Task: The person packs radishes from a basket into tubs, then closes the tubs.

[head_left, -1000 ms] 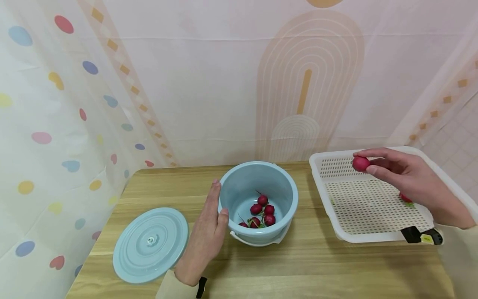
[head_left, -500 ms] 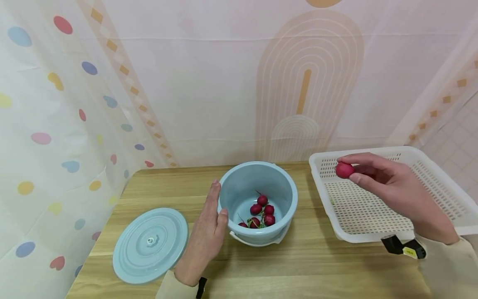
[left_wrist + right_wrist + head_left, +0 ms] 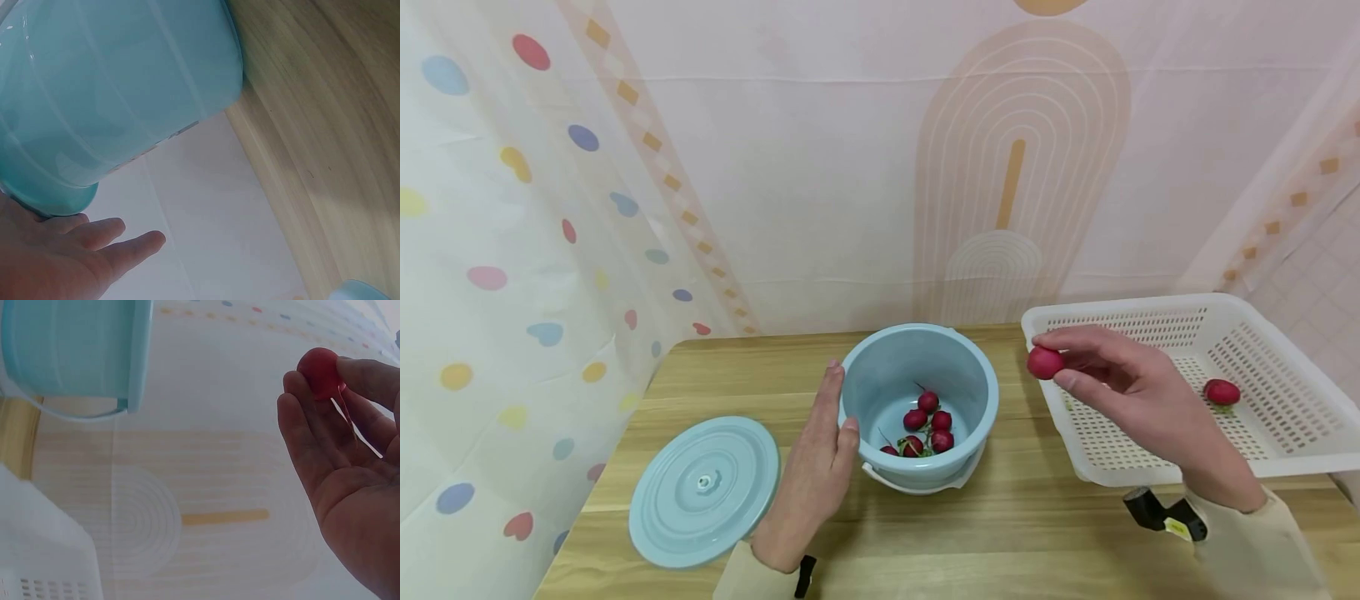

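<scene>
Between thumb and fingertips my right hand pinches a red radish over the left rim of the white basket. The right wrist view shows this radish with its thin root hanging toward the palm. My left hand rests with straight fingers against the left side of the light blue bucket. In the left wrist view its fingers lie along the bucket's rim. Several radishes lie on the bucket's floor. One more radish sits in the white perforated basket.
A round light blue lid lies flat on the wooden table, left of my left hand. The bucket's white handle hangs down at its front. A patterned curtain stands behind the table.
My right hand has carried the radish leftward and slightly down, from above the basket's middle to its left rim. The radish left in the basket has come into view. My left hand stays put.
</scene>
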Demonstrator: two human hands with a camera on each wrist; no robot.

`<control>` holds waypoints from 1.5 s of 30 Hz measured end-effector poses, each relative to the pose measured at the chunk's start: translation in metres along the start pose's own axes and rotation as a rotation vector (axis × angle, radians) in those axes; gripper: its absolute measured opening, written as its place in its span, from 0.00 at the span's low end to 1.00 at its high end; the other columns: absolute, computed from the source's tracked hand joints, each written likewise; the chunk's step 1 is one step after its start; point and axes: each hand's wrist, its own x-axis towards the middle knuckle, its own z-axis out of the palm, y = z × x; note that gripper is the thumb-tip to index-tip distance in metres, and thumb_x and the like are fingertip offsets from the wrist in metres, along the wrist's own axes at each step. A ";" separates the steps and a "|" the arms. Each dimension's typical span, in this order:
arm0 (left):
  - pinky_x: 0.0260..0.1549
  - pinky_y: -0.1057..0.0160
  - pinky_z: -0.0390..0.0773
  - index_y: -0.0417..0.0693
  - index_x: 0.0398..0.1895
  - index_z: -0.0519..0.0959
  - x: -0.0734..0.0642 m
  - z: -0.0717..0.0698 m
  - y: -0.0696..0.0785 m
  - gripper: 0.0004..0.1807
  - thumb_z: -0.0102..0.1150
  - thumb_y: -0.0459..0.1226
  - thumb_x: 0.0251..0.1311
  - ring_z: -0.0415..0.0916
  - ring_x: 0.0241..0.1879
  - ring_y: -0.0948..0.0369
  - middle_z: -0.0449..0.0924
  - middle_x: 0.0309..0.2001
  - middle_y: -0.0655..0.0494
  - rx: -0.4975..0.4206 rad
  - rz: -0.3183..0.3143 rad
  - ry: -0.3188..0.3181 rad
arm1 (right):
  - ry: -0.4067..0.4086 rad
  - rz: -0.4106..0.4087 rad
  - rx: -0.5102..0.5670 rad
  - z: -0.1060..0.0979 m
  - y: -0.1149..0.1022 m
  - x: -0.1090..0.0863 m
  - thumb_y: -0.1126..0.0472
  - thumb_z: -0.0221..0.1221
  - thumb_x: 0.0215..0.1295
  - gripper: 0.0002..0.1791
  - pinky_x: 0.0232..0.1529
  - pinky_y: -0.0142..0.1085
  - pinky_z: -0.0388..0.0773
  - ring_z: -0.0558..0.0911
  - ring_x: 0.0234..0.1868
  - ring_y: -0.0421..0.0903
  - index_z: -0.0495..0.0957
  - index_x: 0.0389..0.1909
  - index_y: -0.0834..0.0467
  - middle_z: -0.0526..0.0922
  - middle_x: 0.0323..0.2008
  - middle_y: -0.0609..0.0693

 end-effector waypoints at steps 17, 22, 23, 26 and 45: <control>0.73 0.45 0.60 0.41 0.84 0.49 0.000 0.000 0.000 0.35 0.45 0.40 0.79 0.51 0.80 0.52 0.50 0.83 0.47 0.002 0.010 0.003 | -0.047 0.015 -0.028 0.055 0.016 0.015 0.74 0.64 0.67 0.21 0.47 0.32 0.84 0.85 0.49 0.42 0.83 0.59 0.57 0.85 0.54 0.51; 0.73 0.44 0.60 0.41 0.84 0.49 0.001 0.000 -0.001 0.35 0.46 0.38 0.79 0.51 0.80 0.51 0.50 0.82 0.46 -0.001 0.013 0.006 | -0.067 0.005 -0.024 0.066 0.020 0.018 0.73 0.64 0.67 0.21 0.49 0.33 0.85 0.85 0.50 0.43 0.83 0.59 0.56 0.85 0.54 0.50; 0.73 0.44 0.60 0.41 0.84 0.49 0.001 0.000 -0.001 0.35 0.46 0.38 0.78 0.51 0.80 0.51 0.50 0.82 0.46 0.001 0.013 0.007 | -0.077 0.001 -0.031 0.068 0.021 0.019 0.72 0.65 0.68 0.21 0.49 0.34 0.84 0.85 0.50 0.43 0.83 0.59 0.56 0.85 0.54 0.49; 0.72 0.44 0.61 0.41 0.83 0.49 0.001 0.000 -0.002 0.35 0.46 0.38 0.79 0.52 0.80 0.50 0.51 0.82 0.44 -0.001 0.015 0.013 | -0.107 -0.018 -0.067 0.075 0.023 0.022 0.71 0.65 0.67 0.20 0.52 0.36 0.84 0.85 0.49 0.42 0.82 0.59 0.56 0.86 0.53 0.48; 0.72 0.43 0.61 0.39 0.83 0.50 0.001 0.001 -0.003 0.35 0.46 0.37 0.78 0.52 0.80 0.50 0.50 0.82 0.45 -0.009 0.021 0.011 | -0.156 -0.023 -0.335 0.083 0.029 0.018 0.60 0.66 0.70 0.16 0.55 0.47 0.81 0.77 0.68 0.50 0.85 0.58 0.53 0.80 0.65 0.47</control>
